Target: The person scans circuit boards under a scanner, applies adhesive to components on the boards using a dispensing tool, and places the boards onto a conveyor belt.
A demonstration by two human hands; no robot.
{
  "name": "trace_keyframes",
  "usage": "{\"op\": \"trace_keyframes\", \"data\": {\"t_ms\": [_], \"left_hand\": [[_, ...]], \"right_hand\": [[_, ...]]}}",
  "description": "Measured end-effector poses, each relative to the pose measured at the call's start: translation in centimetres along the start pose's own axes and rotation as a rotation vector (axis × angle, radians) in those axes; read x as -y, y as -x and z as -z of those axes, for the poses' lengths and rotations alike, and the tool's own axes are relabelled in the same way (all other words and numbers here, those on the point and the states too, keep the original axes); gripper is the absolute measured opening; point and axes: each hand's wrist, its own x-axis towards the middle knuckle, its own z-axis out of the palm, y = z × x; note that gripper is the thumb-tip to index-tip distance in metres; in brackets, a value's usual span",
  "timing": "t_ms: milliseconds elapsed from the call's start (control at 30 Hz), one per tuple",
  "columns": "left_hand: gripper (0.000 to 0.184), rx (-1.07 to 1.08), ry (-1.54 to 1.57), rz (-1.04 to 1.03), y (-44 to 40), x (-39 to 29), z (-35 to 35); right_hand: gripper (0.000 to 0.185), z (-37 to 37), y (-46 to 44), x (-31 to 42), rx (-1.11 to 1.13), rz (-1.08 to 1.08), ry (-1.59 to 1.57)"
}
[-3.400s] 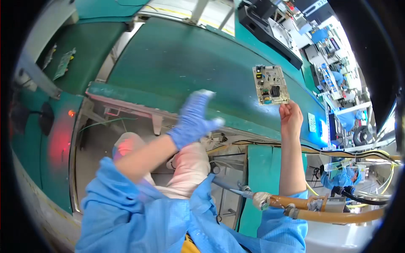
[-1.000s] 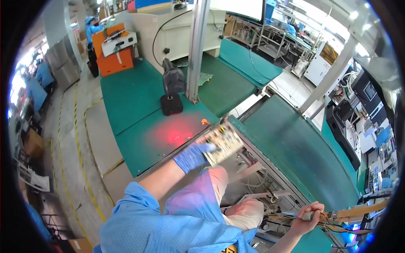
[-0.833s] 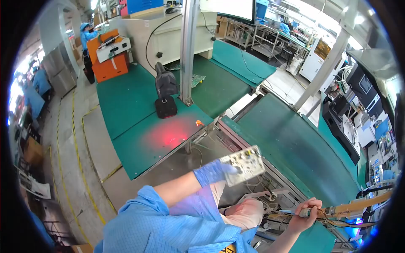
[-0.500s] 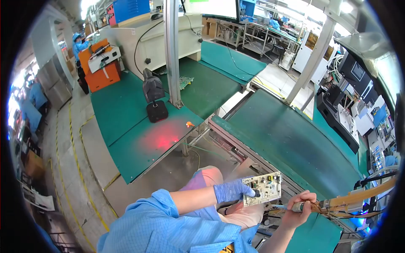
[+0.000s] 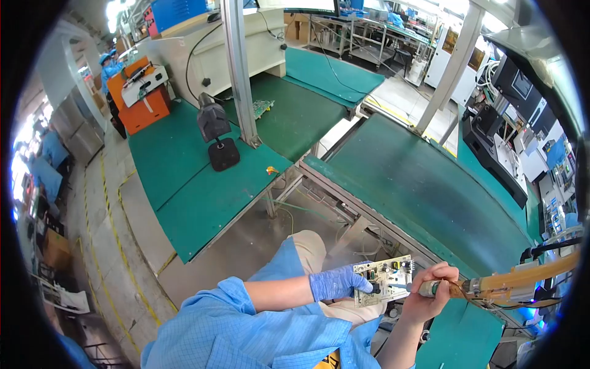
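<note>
My left hand (image 5: 341,283), in a blue-purple glove, grips a pale circuit board (image 5: 386,270) by its left edge, thumb on top. Several dark and coloured components stand on the board, which is tilted above my lap. Bare and closed, my right hand (image 5: 432,294) holds a slim-tipped hand tool (image 5: 426,287) like a pen. Its thin tip points left, over the lower right of the board; whether it touches cannot be made out. A thick tan hose (image 5: 522,281) runs from the back of the tool to the right.
A black scanner on a stand (image 5: 213,126) occupies the green bench (image 5: 184,206) at left, with a small orange item (image 5: 271,170) near its corner. A dark green conveyor belt (image 5: 409,184) stretches beyond my hands. Metal posts (image 5: 238,74) rise between the surfaces. A person (image 5: 109,67) stands far left.
The tool in my right hand has moved left, bringing its tip over the board. The red light on the left bench has gone out. My view has shifted slightly.
</note>
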Motion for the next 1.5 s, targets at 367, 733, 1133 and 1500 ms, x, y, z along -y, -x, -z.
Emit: {"op": "trace_keyframes", "data": {"t_ms": [367,733,1133,1500], "left_hand": [[0.064,0.028,0.039,-0.004,1.0,-0.1,-1.6],[0.055,-0.115,-0.218,-0.038,2.1,1.1,-0.4],[0.063,-0.113,-0.296,0.034,2.9,0.5,-2.8],[0.061,-0.084,-0.259,0.037,3.0,0.8,-2.7]], "right_hand": [[0.029,0.1,0.4,-0.1,-0.016,-0.013,-0.053],[0.027,0.7,-0.2,-0.8,0.026,0.004,-0.086],[0.023,0.7,0.1,-0.5,0.031,-0.029,-0.091],[0.032,1.1,0.3,-0.6,0.041,-0.011,-0.067]]}}
